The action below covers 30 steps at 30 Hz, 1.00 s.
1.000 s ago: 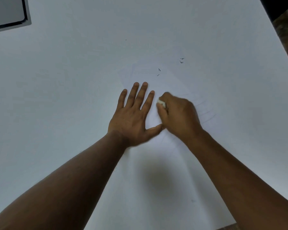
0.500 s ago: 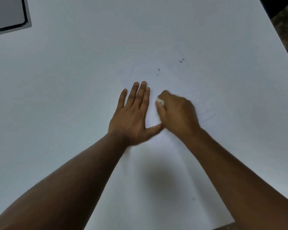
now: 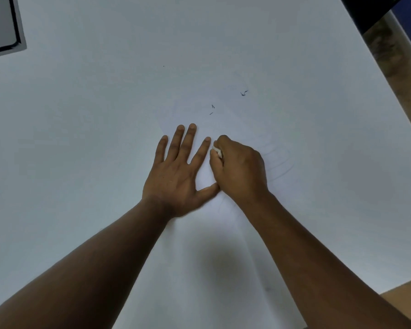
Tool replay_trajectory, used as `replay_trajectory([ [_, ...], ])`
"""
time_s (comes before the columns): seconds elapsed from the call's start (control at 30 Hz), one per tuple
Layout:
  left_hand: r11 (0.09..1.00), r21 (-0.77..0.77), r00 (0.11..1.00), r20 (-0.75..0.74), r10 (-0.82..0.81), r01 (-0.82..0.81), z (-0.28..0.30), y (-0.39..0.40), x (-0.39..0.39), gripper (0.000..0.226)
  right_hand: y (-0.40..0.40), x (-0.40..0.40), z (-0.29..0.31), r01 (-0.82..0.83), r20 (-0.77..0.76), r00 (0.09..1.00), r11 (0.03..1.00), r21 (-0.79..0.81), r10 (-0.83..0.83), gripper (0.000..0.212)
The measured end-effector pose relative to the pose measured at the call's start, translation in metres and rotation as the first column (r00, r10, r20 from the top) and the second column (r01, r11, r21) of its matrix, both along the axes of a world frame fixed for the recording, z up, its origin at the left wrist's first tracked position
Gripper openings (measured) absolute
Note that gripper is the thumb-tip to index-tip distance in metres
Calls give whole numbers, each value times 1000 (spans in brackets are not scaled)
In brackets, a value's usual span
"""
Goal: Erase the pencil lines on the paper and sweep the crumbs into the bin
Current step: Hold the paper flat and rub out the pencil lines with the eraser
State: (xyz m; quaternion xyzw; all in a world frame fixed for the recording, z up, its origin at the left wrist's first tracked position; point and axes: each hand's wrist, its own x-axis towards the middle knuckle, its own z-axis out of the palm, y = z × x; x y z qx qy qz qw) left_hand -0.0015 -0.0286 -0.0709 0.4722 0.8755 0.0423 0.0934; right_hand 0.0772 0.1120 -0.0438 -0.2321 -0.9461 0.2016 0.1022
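The paper (image 3: 199, 269) lies flat on the white table (image 3: 81, 138) in front of me, faint pencil lines (image 3: 279, 162) curving just right of my right hand (image 3: 239, 170). That hand is curled tight round a small white eraser (image 3: 217, 151), of which only a corner shows, pressed down on the sheet. My left hand (image 3: 176, 174) lies flat beside it, fingers straight and spread, thumb touching the right hand. A few dark crumbs (image 3: 243, 93) sit farther up, perhaps off the sheet. A grey panel (image 3: 0, 27) occupies the far left corner.
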Motion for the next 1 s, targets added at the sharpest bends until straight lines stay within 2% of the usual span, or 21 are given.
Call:
replay_trajectory([
  [0.13, 1000, 18, 1000, 16, 6, -6, 0, 0, 2, 94, 17, 3, -3, 155, -28, 988, 985, 70, -153, 13],
  [0.23, 1000, 21, 1000, 23, 11, -11, 1, 1, 2, 94, 33, 7, -5, 261, -63, 964, 964, 48, -257, 16],
  [0.33, 1000, 11, 1000, 21, 14, -14, 1, 1, 2, 94, 34, 9, -4, 255, -106, 960, 965, -67, -261, 17],
  [0.43, 1000, 11, 1000, 14, 3, -3, -1, 0, 2, 94, 18, 9, -1, 163, -131, 975, 978, -127, -180, 16],
  [0.57, 1000, -4, 1000, -4, -1, 1, -2, 1, 1, 94, -2, 0, -2, 73, -3, 997, 997, -18, -73, 19],
  [0.77, 1000, -12, 1000, 19, -4, 4, 1, 1, 2, 92, 33, 8, -5, 276, -62, 961, 955, 109, -271, 16],
  [0.87, 1000, -9, 1000, 15, -15, 15, 0, 1, 1, 91, 39, 10, -3, 273, -15, 962, 962, 3, -273, 17],
  [1.0, 1000, 9, 1000, 22, -10, 10, 1, 0, 1, 92, 44, 15, 1, 319, -108, 927, 907, -274, -358, 16],
])
